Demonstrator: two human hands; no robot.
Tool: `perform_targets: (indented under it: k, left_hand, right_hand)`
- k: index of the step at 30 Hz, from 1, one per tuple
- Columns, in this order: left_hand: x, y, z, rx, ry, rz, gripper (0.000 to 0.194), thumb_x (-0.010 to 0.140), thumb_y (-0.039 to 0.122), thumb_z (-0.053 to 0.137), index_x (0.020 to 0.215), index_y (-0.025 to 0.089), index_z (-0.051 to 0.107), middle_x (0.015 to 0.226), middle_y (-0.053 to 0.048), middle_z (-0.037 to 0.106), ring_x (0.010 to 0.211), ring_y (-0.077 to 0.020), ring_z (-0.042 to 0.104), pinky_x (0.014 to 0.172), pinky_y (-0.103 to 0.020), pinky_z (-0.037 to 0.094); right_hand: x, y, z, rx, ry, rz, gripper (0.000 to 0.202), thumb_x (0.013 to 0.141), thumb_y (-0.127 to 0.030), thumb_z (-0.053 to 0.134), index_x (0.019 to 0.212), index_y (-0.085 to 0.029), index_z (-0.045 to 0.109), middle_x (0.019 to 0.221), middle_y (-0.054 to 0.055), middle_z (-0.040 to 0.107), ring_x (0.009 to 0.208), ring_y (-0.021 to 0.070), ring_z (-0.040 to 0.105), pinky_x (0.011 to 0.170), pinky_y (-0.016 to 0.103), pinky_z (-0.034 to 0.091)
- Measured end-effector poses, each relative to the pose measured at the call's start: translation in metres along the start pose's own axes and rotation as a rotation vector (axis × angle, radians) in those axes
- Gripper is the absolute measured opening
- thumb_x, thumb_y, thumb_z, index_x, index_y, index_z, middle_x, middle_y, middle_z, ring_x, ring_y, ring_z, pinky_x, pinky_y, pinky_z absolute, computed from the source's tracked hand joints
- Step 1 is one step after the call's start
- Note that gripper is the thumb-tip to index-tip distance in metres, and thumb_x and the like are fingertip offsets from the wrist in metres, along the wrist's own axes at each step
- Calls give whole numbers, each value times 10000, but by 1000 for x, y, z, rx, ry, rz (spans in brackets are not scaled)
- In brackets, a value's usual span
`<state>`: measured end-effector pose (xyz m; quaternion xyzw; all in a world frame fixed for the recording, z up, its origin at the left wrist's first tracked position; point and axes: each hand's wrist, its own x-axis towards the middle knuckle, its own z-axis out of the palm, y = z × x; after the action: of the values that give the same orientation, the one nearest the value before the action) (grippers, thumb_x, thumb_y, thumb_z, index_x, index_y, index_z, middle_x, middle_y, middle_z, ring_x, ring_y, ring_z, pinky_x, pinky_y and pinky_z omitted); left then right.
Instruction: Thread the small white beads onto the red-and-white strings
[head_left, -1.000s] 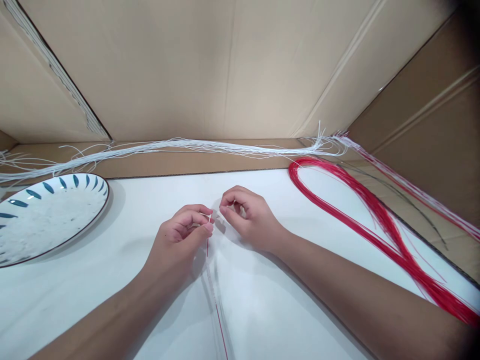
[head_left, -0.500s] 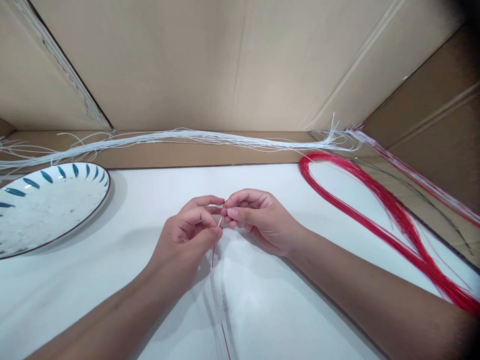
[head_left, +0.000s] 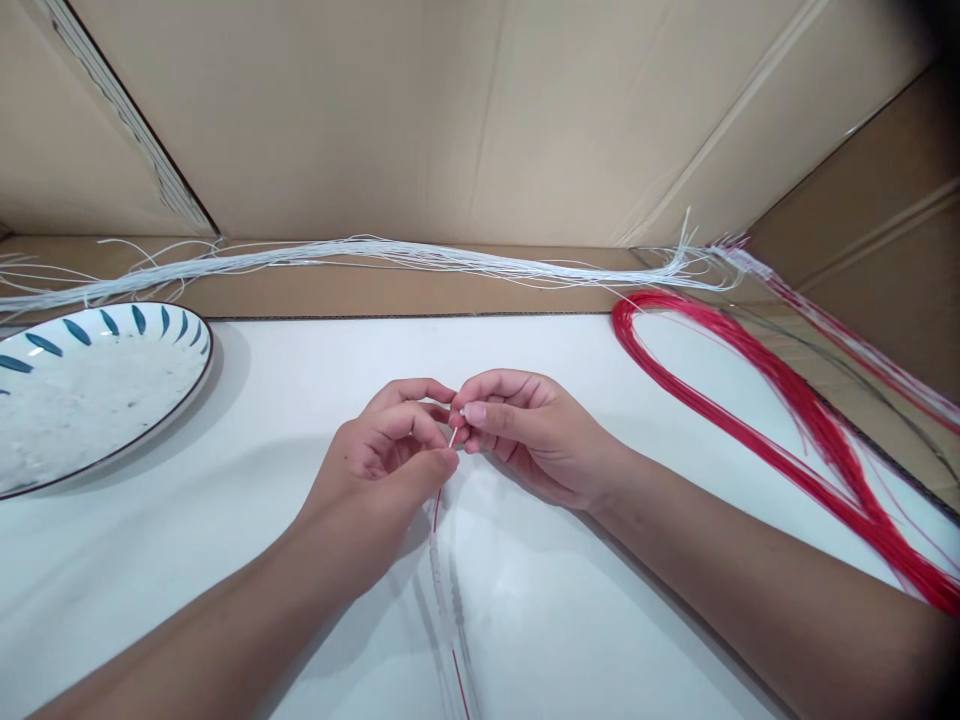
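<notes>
Near the middle of the white table, my left hand [head_left: 390, 450] pinches a thin red cord [head_left: 437, 510] between thumb and index finger. The cord hangs down toward the front edge of the view, with clear or whitish pieces around its middle stretch. Its upper end rises from my left fingertips to my right hand [head_left: 517, 430]. Thumb and index finger of my right hand are pressed together on a tiny whitish piece [head_left: 463, 411] at that end. The fingertips of both hands almost touch or touch; which, I cannot tell.
A white plate [head_left: 112, 400] with blue-green leaf marks and small clear bits stands at the left. White cords [head_left: 300, 255] lie along the cardboard at the back. A looped bundle of red cords [head_left: 712, 415] lies at the right, with red and white strands [head_left: 847, 325] beyond.
The view has shifted slightly, so the plate and the back strands appear higher. A tiny whitish piece now shows at my right fingertips. Both hands keep nearly the same pose.
</notes>
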<state>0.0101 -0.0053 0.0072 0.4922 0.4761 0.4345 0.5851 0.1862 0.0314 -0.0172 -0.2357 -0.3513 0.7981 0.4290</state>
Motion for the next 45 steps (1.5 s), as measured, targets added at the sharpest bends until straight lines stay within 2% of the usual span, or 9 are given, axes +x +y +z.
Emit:
perform_targets:
  k: [4,8,12,18,22,29,36,45]
  left_hand:
    - [1,-1,-3,26,-35,14,194,781,190,682,589,206,656,1198,-12,565,1020,-155,606,693,-219,498]
    - [0,1,-1,19,-9,-2,195,772,189,684,579,201,653,1181,-8,562,938,-137,602,668,-226,490]
    - [0,2,1,8,2,-15,203,761,201,693,565,199,641,1166,-24,567,943,-158,597,623,-234,475]
    - [1,3,0,48,-2,-11,190,757,212,696,573,201,650,1179,-24,563,995,-171,591,635,-226,490]
    - [1,3,0,44,-4,-24,185,755,204,693,575,207,654,1178,-11,557,929,-155,598,598,-228,488]
    - [1,2,-2,79,6,9,206,779,209,676,576,199,644,1168,4,578,947,-146,617,664,-237,487]
    - [-1,2,0,170,24,71,210,806,228,679,604,194,634,1140,-25,582,855,-139,613,587,-219,502]
    - [0,3,-1,190,12,45,220,808,238,684,602,191,623,1162,-16,562,785,-112,610,512,-187,516]
  right_hand:
    - [0,1,0,1,-22,-4,52,839,-157,819,856,-131,778,776,22,779,685,64,719,701,142,593]
    - [0,1,0,-21,-33,-7,73,830,-177,833,858,-138,777,780,21,776,687,64,713,706,150,586]
    - [0,1,-1,-30,-34,-9,72,827,-178,836,851,-142,778,779,19,774,687,64,708,702,152,580]
    - [0,1,0,-29,-42,-12,61,825,-163,832,852,-143,782,784,19,778,687,62,710,700,146,577]
    - [0,0,-1,-35,-36,-14,64,816,-153,836,848,-142,782,780,18,777,685,60,706,690,143,572]
    - [0,0,3,-71,-26,-31,79,785,-158,851,825,-140,785,741,9,749,683,67,680,697,169,562]
    - [0,-1,4,-81,1,-23,69,778,-128,842,797,-140,777,743,13,756,660,72,687,677,181,579]
    - [0,0,2,-57,-28,-34,96,810,-85,809,847,-143,743,768,14,774,676,79,726,687,177,594]
